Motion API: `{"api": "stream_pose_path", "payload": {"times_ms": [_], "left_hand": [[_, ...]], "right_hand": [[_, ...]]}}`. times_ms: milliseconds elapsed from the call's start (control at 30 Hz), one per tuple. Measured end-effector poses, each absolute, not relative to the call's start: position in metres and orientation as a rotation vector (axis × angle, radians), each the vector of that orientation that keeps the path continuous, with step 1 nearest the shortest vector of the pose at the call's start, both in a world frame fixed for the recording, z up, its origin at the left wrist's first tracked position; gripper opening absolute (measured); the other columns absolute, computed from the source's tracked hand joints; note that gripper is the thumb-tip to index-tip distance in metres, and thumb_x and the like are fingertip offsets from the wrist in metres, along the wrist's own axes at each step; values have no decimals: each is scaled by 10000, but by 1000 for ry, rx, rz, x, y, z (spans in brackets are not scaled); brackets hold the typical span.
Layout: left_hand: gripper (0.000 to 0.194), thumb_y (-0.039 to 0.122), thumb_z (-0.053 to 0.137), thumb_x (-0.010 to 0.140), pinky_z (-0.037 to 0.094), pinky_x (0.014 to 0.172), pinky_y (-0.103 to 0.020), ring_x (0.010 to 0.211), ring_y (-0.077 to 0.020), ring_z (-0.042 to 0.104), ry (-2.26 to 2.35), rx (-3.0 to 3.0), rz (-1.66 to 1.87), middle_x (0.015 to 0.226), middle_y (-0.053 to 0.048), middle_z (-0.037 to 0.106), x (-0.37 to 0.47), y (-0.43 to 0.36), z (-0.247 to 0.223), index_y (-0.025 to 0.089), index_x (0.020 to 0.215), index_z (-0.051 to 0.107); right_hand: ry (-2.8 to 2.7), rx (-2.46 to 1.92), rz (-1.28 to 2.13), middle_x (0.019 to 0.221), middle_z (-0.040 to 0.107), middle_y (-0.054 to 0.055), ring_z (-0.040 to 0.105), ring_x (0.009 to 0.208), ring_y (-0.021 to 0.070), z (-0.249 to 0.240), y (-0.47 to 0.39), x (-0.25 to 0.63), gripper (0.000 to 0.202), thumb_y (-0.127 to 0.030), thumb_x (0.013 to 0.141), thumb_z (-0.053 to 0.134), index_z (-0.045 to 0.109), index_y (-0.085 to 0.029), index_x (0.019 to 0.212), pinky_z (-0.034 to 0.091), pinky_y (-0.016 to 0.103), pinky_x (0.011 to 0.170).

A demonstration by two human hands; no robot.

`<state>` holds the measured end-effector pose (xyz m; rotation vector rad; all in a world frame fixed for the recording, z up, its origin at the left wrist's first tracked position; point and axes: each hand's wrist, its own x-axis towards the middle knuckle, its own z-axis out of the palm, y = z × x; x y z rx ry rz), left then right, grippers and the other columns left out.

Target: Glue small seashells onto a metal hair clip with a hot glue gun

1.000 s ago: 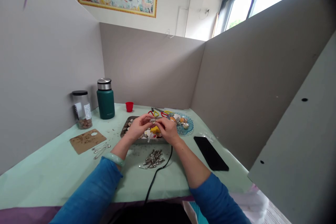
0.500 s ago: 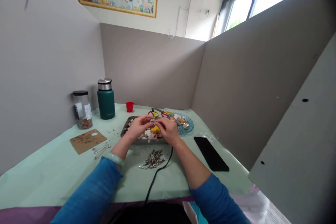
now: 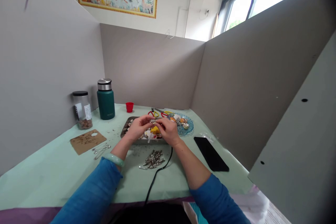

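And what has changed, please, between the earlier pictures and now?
Nothing has visibly moved, been taken or been let go. The left hand and right hand stay together over the tray, pinching a small piece, too tiny to identify. The metal pile, green bottle and red cup also stay in place.

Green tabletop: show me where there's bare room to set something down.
The widest bare patch of green tabletop lies front left, bordered by the brown card, safety pins and left sleeve. A smaller one lies between that sleeve, the metal pieces and the black cord. Crowded: the tray under the left hand and right hand, the blue plate and coloured-handled tools.
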<state>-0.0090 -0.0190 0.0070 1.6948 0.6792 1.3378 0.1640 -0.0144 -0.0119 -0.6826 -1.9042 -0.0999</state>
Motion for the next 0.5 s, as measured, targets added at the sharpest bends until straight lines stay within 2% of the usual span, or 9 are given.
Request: {"api": "stream_pose_path", "payload": {"times_ms": [300, 500], "left_hand": [[330, 281, 696, 686, 497, 772, -318, 835, -188, 614, 702, 1750, 1336, 931, -69, 661, -10, -17, 6, 145, 982, 639], [319, 280, 660, 715, 489, 719, -286, 753, -167, 598, 746, 1810, 1330, 840, -43, 647, -11, -18, 7, 158, 1009, 641]], "right_hand": [[-1911, -702, -120, 871, 666, 78, 598, 801, 173, -11, -16, 164, 177, -269, 889, 484, 638, -184, 912, 453, 287, 734], [-1914, -709, -120, 879, 664, 79, 599, 813, 175, -11, -16, 164, 181, -277, 892, 476, 634, -188, 906, 455, 290, 746]]}}
